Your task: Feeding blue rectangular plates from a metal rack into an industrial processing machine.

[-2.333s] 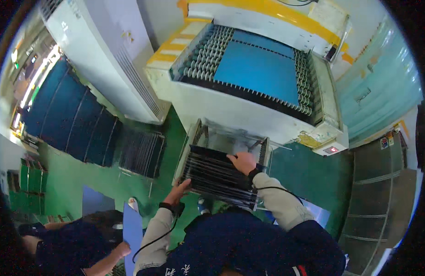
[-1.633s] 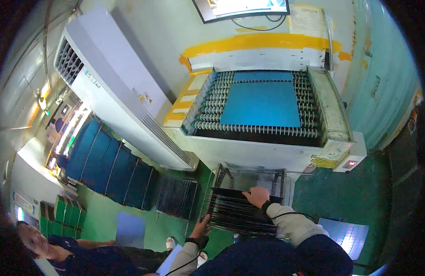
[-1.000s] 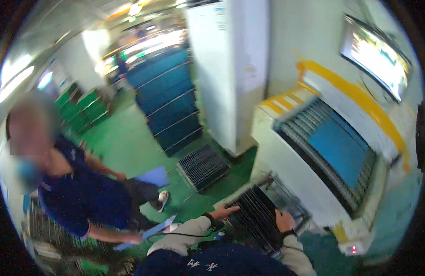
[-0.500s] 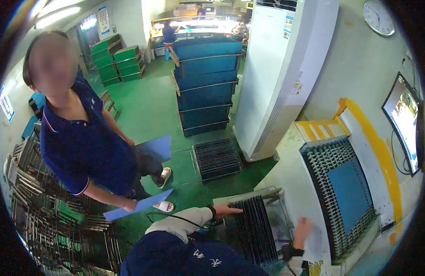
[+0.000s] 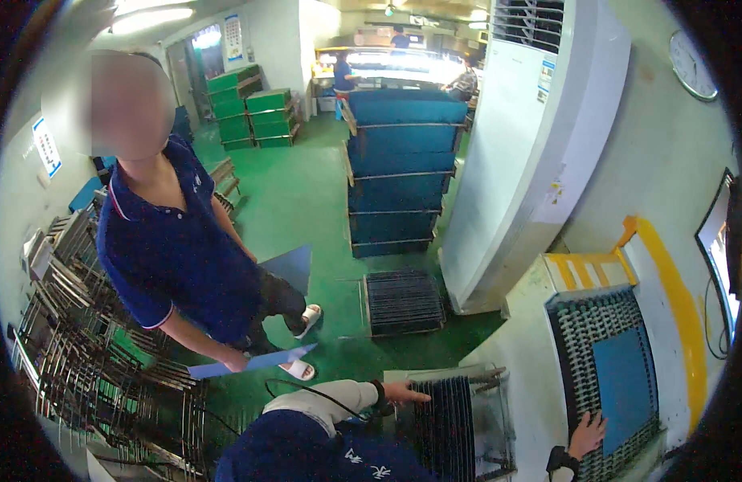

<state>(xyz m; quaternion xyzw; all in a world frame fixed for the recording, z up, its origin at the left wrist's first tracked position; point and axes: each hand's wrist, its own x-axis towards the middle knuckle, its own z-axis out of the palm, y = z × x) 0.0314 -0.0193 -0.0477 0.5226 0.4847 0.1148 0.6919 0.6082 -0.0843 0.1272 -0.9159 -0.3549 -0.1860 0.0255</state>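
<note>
A rack of dark upright panels (image 5: 443, 430) stands close in front of me at the lower middle. My left hand (image 5: 404, 392) reaches over its far left corner, fingers stretched out along the panel tops; whether it bears on them I cannot tell. On the right, a flat blue panel (image 5: 624, 390) lies on a sloping bed of rollers (image 5: 576, 341). Beside the panel's lower left edge is my right hand (image 5: 586, 438), its fingers spread over the rollers and the tips reaching the edge. Nothing shows in its grasp.
A co-worker (image 5: 178, 233) stands at the left, holding blue panels (image 5: 254, 363). Metal racks (image 5: 89, 361) crowd the lower left. Ahead are another panel rack (image 5: 403, 301) on the floor, stacked blue bins (image 5: 403, 181) and a tall white cabinet unit (image 5: 531, 153).
My right hand has moved from beside the rack across to the blue panel on the rollers, its fingers spreading. My left hand stays at the rack. The whole view has shifted.
</note>
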